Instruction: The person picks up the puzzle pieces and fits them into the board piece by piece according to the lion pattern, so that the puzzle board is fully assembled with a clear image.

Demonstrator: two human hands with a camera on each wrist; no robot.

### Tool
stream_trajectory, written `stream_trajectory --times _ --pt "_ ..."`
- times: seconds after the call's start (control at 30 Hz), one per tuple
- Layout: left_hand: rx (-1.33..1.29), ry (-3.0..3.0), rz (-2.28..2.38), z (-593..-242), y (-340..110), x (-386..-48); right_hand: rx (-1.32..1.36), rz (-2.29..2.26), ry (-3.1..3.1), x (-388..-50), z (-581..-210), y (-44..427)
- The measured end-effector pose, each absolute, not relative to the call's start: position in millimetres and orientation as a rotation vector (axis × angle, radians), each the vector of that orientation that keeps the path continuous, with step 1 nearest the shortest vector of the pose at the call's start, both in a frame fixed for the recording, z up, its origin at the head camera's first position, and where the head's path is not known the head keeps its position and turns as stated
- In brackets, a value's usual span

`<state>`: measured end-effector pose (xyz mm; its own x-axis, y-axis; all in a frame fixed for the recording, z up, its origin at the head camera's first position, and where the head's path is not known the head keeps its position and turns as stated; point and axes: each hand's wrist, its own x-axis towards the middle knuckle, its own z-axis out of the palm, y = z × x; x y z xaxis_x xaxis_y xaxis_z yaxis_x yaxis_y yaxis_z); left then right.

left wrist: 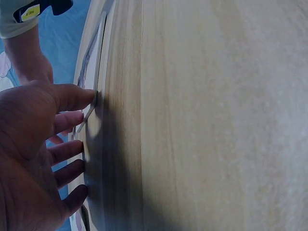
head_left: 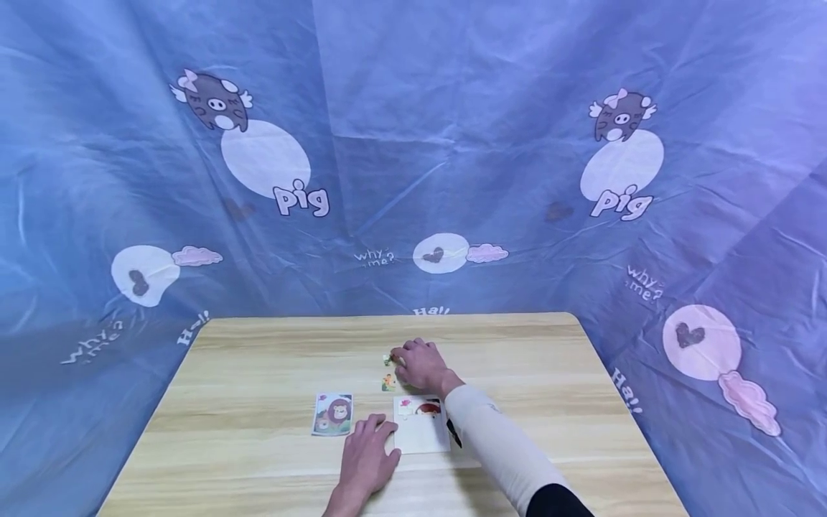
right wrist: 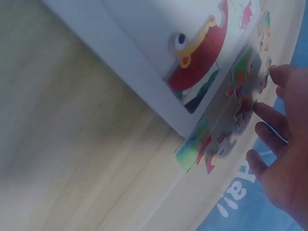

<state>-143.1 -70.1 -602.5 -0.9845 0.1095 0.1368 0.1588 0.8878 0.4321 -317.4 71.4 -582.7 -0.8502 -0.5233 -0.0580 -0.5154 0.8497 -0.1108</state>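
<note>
Head view: spread left hand [head_left: 370, 454] touches the puzzle tray [head_left: 421, 435]; spread right hand [head_left: 421, 366] should lift jigsaw pieces [head_left: 388, 383] by their edges.

Under and behind the right hand [head_left: 423, 366], some of the puzzle pieces [head_left: 388, 383] were hidden in the head view, and those at its fingertips were too small to make out. In the right wrist view, the pieces nearest those fingers were blurred, and whether any was touched could not be told. Back along that arm, the dark sleeve [head_left: 557, 502] was cut off by the head view's bottom edge. The puzzle board [head_left: 422, 436] ran out of the right wrist view's top. Beside the left hand [head_left: 370, 454], it appeared nearly edge-on, its print unreadable and partly behind the thumb.
</note>
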Motion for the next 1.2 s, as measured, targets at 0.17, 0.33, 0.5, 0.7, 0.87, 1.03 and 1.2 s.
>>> stream_trajectory --times 0.17,0.33,0.5,0.7,0.87,1.03,1.2 --pt "-0.196 -2.962 -0.7 -603 -69 -144 -0.817 -0.142 2.919 -322 -583 69" --pt "-0.188 -2.983 -0.714 -606 -66 -143 -0.777 -0.134 2.912 -324 -585 67" --pt "-0.198 -2.973 -0.703 -607 -65 -140 -0.716 -0.122 2.918 -324 -590 64" --pt "-0.182 -2.964 -0.694 -607 -66 -141 -0.67 -0.211 2.923 -327 -592 60" --pt "-0.179 -2.956 -0.693 -609 -66 -142 -0.598 -0.249 2.905 -329 -589 60" --pt "-0.183 -2.953 -0.681 -611 -65 -143 -0.561 -0.376 2.895 -329 -589 61" --pt "-0.186 -2.939 -0.682 -610 -65 -142 -0.557 -0.507 2.909 -328 -596 64"
